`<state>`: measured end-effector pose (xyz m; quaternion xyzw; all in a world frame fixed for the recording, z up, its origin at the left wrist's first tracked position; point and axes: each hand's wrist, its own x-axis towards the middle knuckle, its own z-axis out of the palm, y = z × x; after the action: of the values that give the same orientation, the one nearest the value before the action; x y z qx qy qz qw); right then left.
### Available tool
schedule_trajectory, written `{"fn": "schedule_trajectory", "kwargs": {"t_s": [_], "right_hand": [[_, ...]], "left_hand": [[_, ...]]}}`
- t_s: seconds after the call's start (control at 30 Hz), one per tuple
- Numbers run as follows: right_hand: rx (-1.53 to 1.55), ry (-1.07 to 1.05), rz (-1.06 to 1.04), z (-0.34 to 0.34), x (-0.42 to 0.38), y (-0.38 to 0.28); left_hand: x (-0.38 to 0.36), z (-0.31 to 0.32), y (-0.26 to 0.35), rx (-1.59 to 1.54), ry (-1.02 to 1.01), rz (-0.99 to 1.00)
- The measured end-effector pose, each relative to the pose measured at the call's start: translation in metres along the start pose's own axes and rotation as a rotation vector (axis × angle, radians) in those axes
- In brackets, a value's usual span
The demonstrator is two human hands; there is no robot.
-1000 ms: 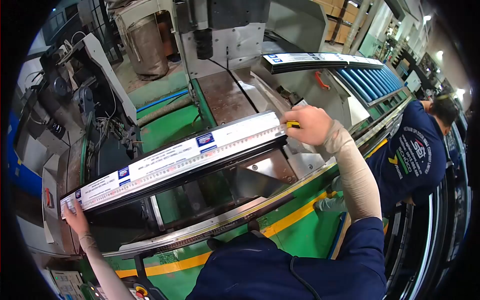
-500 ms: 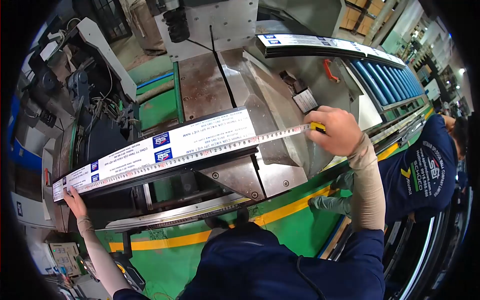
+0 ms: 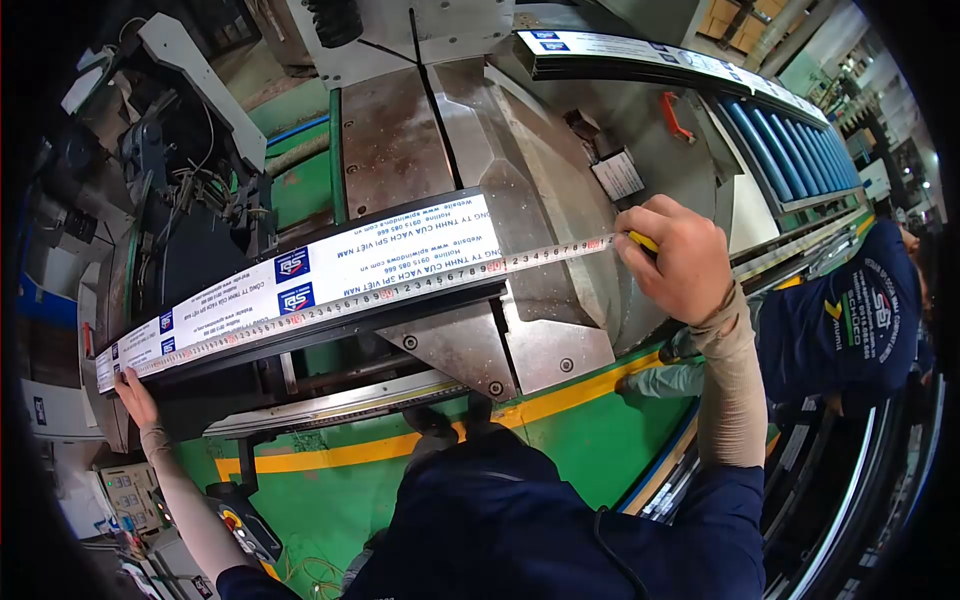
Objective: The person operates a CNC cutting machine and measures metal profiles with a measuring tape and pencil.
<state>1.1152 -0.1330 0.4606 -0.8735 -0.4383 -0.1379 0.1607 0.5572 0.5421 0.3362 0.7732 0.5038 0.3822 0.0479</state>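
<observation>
A long dark profile (image 3: pixel 390 245), its top covered in white printed film with blue logos, lies across the metal machine bed. Along its near edge runs a tape measure's white blade (image 3: pixel 440 282), stretched past the profile's right end. My right hand (image 3: pixel 682 258) is closed around the yellow tape case (image 3: pixel 643 241), which shows only in part between the fingers. At the far left end, my left hand (image 3: pixel 137 400) has its fingertips on the profile's edge, where the blade begins. The blade's tip is too small to make out under them.
More film-covered profiles (image 3: pixel 660 60) lie at the back right, beside a blue roller conveyor (image 3: pixel 770 150). A red handle (image 3: pixel 676 118) and a small labelled block (image 3: pixel 617 175) sit on the machine. At right, a co-worker in a dark shirt (image 3: pixel 850 320) bends over. A control box (image 3: pixel 240 525) stands at lower left.
My view has shifted slightly. My right hand has turned a little and covers more of the yellow case. My left hand stays at the profile's left end.
</observation>
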Motion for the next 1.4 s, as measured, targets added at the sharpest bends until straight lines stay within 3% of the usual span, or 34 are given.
{"fn": "schedule_trajectory", "kwargs": {"t_s": [1.4], "right_hand": [[0.026, 0.098, -0.022, 0.011, -0.002, 0.001]], "left_hand": [[-0.003, -0.02, 0.021, -0.023, -0.14, -0.142]]}}
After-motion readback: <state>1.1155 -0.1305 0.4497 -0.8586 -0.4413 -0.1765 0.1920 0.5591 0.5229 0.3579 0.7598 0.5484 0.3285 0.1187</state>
